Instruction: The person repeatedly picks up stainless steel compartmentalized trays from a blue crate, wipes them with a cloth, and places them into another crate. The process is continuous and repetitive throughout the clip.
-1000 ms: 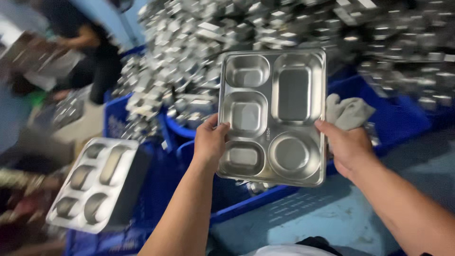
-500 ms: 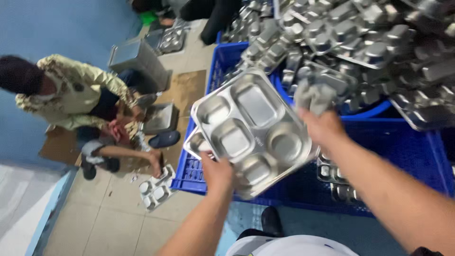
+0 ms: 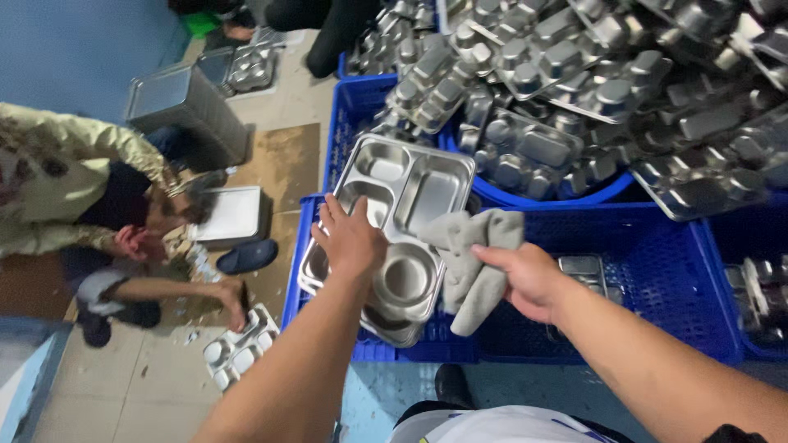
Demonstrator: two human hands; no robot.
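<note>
A steel compartment tray (image 3: 414, 184) lies on top of a stack of like trays in a blue crate (image 3: 525, 340). My left hand (image 3: 351, 238) rests flat on it, fingers spread over the middle compartments. My right hand (image 3: 529, 279) grips a grey cloth (image 3: 472, 246), which hangs over the tray's right edge. Both forearms reach in from the bottom of the head view.
A big heap of steel trays (image 3: 591, 90) fills a blue tub and crates at the top right. On the left a person crouches on the floor (image 3: 271, 164) by a tray (image 3: 238, 353), a metal box (image 3: 185, 102) and a dark slipper (image 3: 246, 256).
The tray went from held up in both hands to lying on the stack in the crate. My right hand has left the tray and now holds only the cloth.
</note>
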